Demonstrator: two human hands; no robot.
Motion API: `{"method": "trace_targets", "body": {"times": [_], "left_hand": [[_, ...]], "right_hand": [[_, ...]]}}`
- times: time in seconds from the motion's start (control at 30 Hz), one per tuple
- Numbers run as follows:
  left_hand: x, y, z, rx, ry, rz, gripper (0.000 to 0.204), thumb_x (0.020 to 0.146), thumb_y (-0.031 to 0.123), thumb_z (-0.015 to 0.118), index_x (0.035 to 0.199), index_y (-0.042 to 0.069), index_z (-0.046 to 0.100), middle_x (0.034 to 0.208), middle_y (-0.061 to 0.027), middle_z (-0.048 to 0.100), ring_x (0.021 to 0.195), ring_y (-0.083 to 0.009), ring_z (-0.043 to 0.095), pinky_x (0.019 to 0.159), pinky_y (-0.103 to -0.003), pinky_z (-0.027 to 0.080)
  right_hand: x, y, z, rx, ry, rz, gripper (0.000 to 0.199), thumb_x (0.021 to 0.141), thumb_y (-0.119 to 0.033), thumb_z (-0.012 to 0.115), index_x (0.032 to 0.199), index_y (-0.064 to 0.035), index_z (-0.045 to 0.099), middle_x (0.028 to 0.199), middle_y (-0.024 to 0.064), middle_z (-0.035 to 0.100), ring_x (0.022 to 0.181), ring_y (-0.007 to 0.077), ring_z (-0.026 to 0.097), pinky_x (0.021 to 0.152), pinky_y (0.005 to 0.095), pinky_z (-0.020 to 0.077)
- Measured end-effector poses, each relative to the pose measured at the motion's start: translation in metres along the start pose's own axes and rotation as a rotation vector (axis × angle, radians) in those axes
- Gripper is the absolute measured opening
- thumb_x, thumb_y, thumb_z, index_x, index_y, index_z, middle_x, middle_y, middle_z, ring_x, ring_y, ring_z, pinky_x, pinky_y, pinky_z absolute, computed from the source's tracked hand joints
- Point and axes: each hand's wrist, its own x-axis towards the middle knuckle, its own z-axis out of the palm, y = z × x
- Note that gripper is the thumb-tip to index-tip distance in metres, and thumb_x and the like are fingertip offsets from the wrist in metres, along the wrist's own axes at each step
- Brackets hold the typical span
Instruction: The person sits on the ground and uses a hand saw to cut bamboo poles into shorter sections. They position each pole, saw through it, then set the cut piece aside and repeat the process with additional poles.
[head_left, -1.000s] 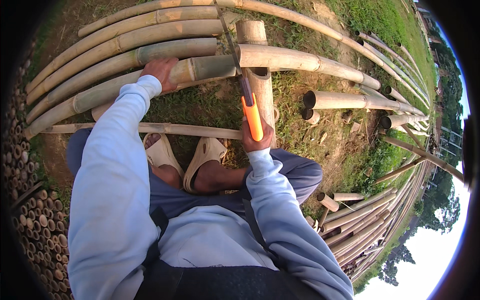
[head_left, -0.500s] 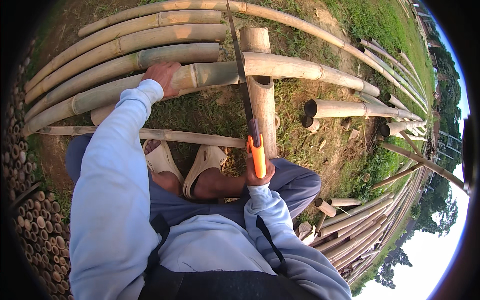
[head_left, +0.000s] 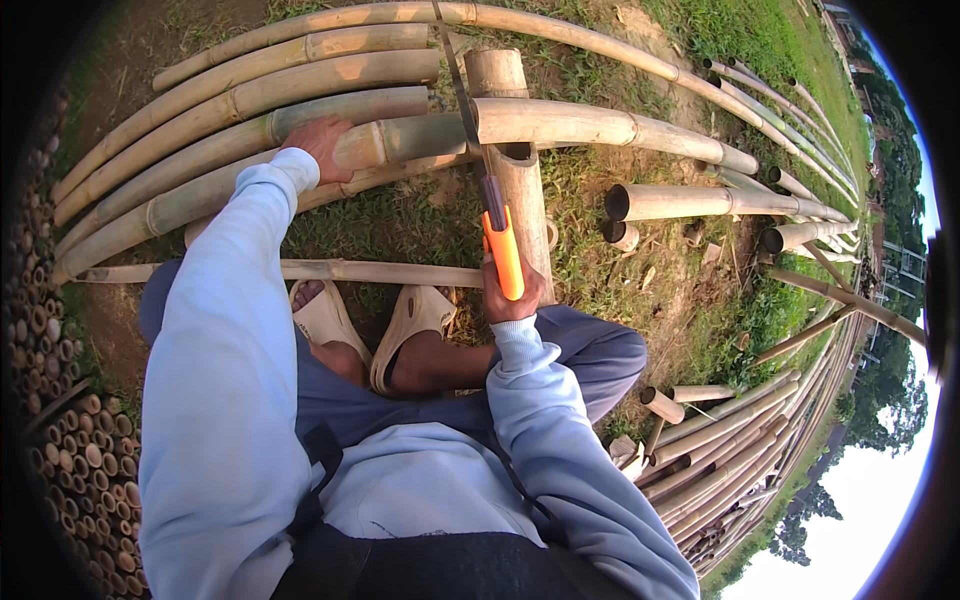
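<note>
My right hand (head_left: 512, 297) grips the orange handle of a hand saw (head_left: 501, 248). Its thin blade runs up and away across a thick bamboo pole (head_left: 590, 124) that lies crosswise on a short upright bamboo stump (head_left: 520, 185). My left hand (head_left: 322, 142) presses flat on the same pole to the left of the blade. I squat with both feet in pale sandals (head_left: 410, 320) on a thin bamboo stick (head_left: 380, 270) lying on the ground.
Several long bamboo poles (head_left: 250, 100) lie side by side beyond my left hand. Cut hollow poles (head_left: 700, 202) rest on the grass to the right. Stacked bamboo ends (head_left: 60, 420) fill the left edge, and more poles (head_left: 740, 420) lie at lower right.
The saw has been drawn back toward me along the cut. My left hand stays on the pole.
</note>
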Motion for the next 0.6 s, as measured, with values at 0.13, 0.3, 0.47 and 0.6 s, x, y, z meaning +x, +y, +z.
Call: {"method": "trace_targets", "body": {"times": [0.13, 0.3, 0.47, 0.6], "left_hand": [[0.000, -0.003, 0.011, 0.048, 0.100, 0.018, 0.082, 0.064, 0.039, 0.085, 0.135, 0.008, 0.055, 0.134, -0.0152, 0.057, 0.128, -0.0350, 0.053, 0.109, -0.045, 0.045], [-0.013, 0.020, 0.000, 0.108, 0.186, 0.062, 0.071, 0.072, 0.038, 0.082, 0.131, 0.010, 0.055, 0.132, -0.0121, 0.056, 0.129, -0.0326, 0.052, 0.106, -0.045, 0.044], [-0.042, 0.071, 0.034, -0.093, 0.202, 0.279, 0.043, 0.087, 0.024, 0.068, 0.127, 0.013, 0.055, 0.125, -0.0163, 0.063, 0.107, -0.0382, 0.064, 0.090, -0.049, 0.053], [-0.069, 0.104, 0.069, -0.103, -0.191, 0.112, 0.024, 0.089, 0.020, 0.062, 0.112, 0.012, 0.061, 0.102, -0.0154, 0.071, 0.096, -0.0377, 0.069, 0.085, -0.050, 0.054]], "right_hand": [[-0.010, -0.041, -0.062, -0.058, 0.148, -0.124, 0.016, 0.083, -0.008, 0.074, 0.096, 0.0006, 0.071, 0.073, 0.0168, 0.067, 0.063, 0.0334, 0.070, 0.060, 0.0352, 0.0538], [-0.062, -0.035, -0.174, -0.168, 0.450, -0.022, 0.034, 0.093, -0.005, 0.065, 0.125, 0.0066, 0.067, 0.107, 0.0184, 0.076, 0.095, 0.0251, 0.075, 0.081, 0.0326, 0.0572], [-0.132, -0.012, -0.243, -0.601, 0.486, 0.231, 0.030, 0.091, -0.009, 0.069, 0.116, 0.0059, 0.067, 0.095, 0.0202, 0.074, 0.081, 0.0300, 0.071, 0.074, 0.0378, 0.0551], [-0.186, 0.050, -0.244, -0.721, 0.637, 0.267, 0.033, 0.092, -0.016, 0.068, 0.119, 0.0035, 0.065, 0.090, 0.0219, 0.071, 0.077, 0.0389, 0.068, 0.070, 0.0445, 0.0539]]}}
